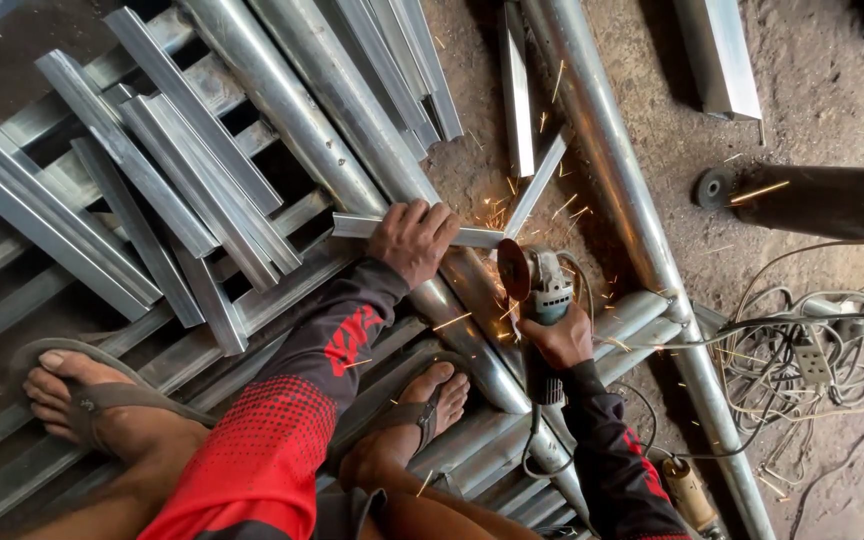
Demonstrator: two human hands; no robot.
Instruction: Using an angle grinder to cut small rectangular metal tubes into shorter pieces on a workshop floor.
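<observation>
My left hand (pixel 412 238) presses down on a short steel angle piece (pixel 352 226) that lies across a long round pipe (pixel 352 130). My right hand (pixel 556 338) grips an angle grinder (pixel 537 285) by its body. The grinder's disc (pixel 512 270) meets the right end of the angle piece, and orange sparks fly up and to the right. Both arms wear black sleeves with red print.
Many steel angle sections (pixel 152 170) lie stacked at the left. My two feet in sandals (pixel 102 400) rest on metal bars. Another long pipe (pixel 632 220) runs down the right. Tangled cables with a power strip (pixel 812 360) lie on the dirt floor. A spare disc (pixel 714 187) lies at upper right.
</observation>
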